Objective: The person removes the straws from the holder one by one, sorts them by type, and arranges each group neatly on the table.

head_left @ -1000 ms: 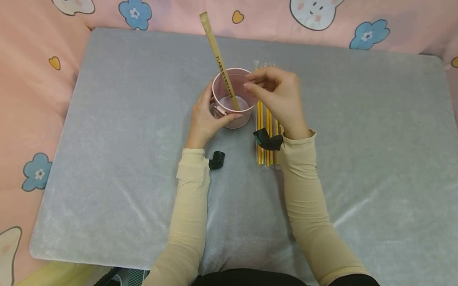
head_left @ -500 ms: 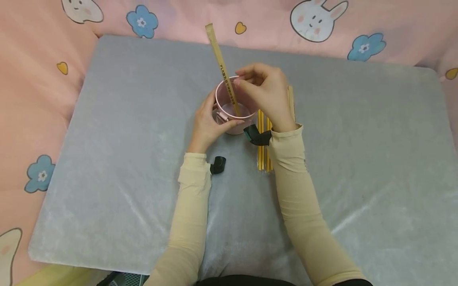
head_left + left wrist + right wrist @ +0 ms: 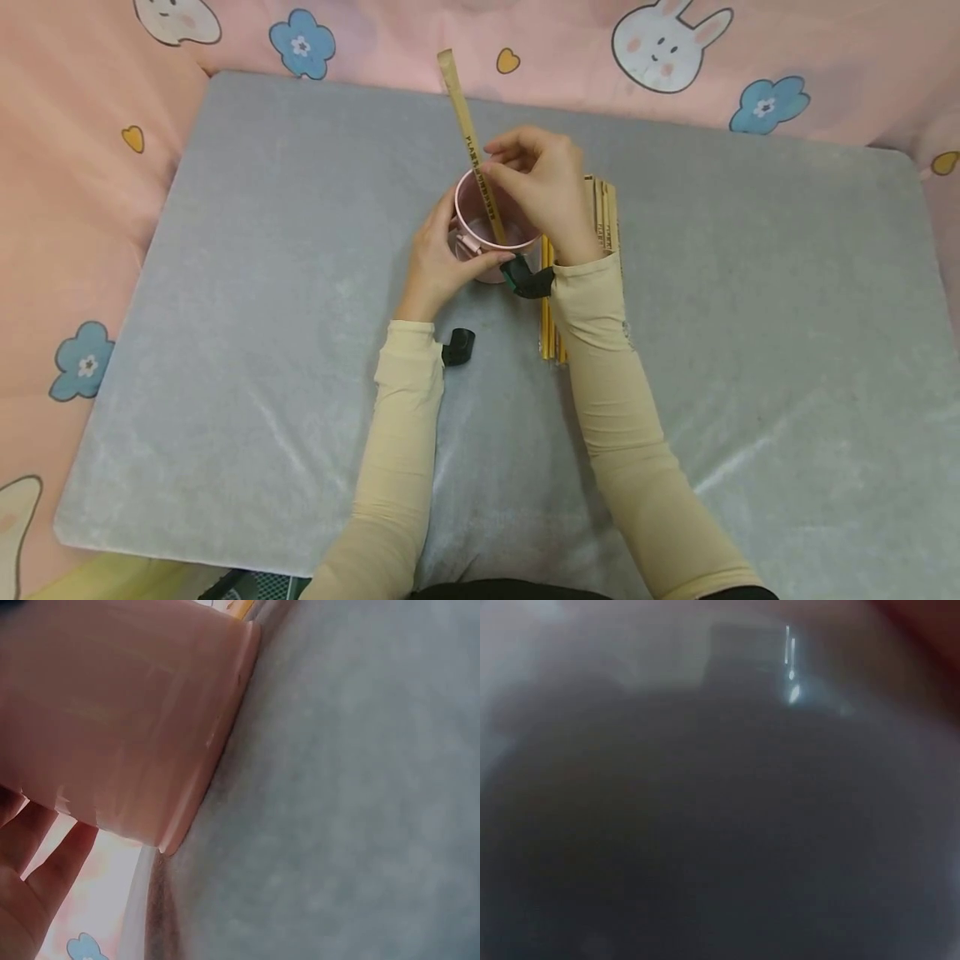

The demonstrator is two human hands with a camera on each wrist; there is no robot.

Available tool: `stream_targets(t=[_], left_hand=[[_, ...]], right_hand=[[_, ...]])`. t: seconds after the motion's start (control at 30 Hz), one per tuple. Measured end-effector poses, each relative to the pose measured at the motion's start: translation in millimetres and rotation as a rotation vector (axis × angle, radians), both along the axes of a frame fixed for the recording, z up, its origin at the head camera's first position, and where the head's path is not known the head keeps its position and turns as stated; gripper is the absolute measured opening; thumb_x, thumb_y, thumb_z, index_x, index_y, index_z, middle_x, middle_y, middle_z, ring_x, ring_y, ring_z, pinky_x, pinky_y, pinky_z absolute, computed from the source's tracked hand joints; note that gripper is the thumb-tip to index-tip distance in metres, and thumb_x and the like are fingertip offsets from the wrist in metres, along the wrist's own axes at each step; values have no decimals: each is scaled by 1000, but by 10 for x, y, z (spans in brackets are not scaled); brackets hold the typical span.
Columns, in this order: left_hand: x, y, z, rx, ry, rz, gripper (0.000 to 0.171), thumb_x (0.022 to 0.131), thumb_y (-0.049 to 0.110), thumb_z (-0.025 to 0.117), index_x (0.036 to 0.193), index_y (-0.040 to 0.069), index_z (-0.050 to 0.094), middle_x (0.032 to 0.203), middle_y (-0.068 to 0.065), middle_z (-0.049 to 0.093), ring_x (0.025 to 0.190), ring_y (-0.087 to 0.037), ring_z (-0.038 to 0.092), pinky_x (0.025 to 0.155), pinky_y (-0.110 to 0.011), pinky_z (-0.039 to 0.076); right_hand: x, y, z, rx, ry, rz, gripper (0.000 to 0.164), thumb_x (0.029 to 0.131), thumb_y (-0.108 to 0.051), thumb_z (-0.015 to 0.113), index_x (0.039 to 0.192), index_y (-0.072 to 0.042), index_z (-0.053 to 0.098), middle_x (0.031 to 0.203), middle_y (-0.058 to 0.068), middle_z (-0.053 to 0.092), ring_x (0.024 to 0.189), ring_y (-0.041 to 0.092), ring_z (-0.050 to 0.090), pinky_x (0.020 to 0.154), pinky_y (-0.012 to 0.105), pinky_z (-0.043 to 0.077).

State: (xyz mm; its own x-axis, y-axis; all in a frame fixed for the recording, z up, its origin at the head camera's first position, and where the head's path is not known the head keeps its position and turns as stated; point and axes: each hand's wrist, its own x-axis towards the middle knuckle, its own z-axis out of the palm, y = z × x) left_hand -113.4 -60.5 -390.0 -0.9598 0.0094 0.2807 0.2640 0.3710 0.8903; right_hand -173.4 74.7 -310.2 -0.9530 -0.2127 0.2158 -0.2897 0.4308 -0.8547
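A pink mug [image 3: 467, 202] stands tilted slightly toward me in the head view, its handle at the lower left. My left hand [image 3: 433, 262] grips it, thumb on the near side and fingers round the left; the left wrist view shows fingers against the wall of the mug [image 3: 127, 712]. A paper-wrapped straw [image 3: 459, 100] with printed letters leans in the mug, its top well above the rim. My right hand [image 3: 551, 187] hovers over the mug's right side, thumb and index tips at the straw's right edge, a small gap between them.
Several wrapped straws [image 3: 609, 212] lie on the grey cloth-covered table [image 3: 262, 250], partly under my right wrist, with yellow straws [image 3: 546, 333] in clear wrap beside them. A pink patterned curtain [image 3: 405, 42] borders the table. The right wrist view is dark and blurred.
My right hand has moved left from the mug's right rim to the straw. The straw's top has shifted slightly right. My left hand keeps its grip on the mug.
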Motion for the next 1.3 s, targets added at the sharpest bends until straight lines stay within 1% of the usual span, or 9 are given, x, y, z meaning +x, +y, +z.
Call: stream_targets(t=[0.13,0.23,0.47,0.57,0.73,0.97,1.2,1.3], left_hand=[[0,4,5,-3,-11,3,95,66,23,87,143,4,37,134,-11,49,116,-22,49,94,-22,42],[2,6,6,-3,-21,6,95,66,23,87,144,4,36,135,-11,49,117,-22,49,94,-23,41],[7,7,5,-8,-23,1,95,67,23,87,144,4,35,135,-12,48,118,-23,48,95,-22,41],[12,10,11,-9,-21,2,94,67,22,87,144,3,35,135,-13,48,118,-24,48,95,-22,41],[18,15,19,-14,-30,3,95,67,22,87,144,3,34,136,-12,47,118,-21,48,95,-21,41],[10,16,9,-10,-24,-3,93,68,22,86,143,3,35,136,-12,47,119,-22,48,95,-22,41],[12,15,10,2,-9,-1,93,68,20,86,143,1,35,135,-14,48,118,-23,48,94,-22,42],[13,19,10,-3,-2,1,93,68,21,86,143,1,35,134,-14,49,117,-23,49,94,-22,42]], right_hand=[[-6,-23,-5,89,7,-23,17,82,-9,72,96,1,71,86,13,70,74,15,65,69,19,52],[-6,-43,-10,165,27,-29,17,82,-11,72,96,-1,72,87,12,70,76,17,66,70,21,53],[9,-79,-22,324,89,-10,18,84,-17,71,96,-4,73,86,8,71,77,16,66,71,27,53],[11,-80,-27,366,101,4,18,84,-19,71,97,-7,73,86,6,70,77,16,65,71,29,50],[12,-73,-42,381,122,10,17,84,-20,71,97,-8,73,86,6,70,77,16,64,71,29,49],[16,-63,-70,313,131,2,14,84,-17,70,91,-6,73,84,6,69,74,16,63,68,27,49],[31,-59,-81,363,204,30,16,84,-20,72,89,-5,71,87,7,67,76,18,61,68,29,49],[35,-59,-80,374,208,31,16,84,-19,71,88,-4,71,87,8,66,77,19,62,69,30,49]])
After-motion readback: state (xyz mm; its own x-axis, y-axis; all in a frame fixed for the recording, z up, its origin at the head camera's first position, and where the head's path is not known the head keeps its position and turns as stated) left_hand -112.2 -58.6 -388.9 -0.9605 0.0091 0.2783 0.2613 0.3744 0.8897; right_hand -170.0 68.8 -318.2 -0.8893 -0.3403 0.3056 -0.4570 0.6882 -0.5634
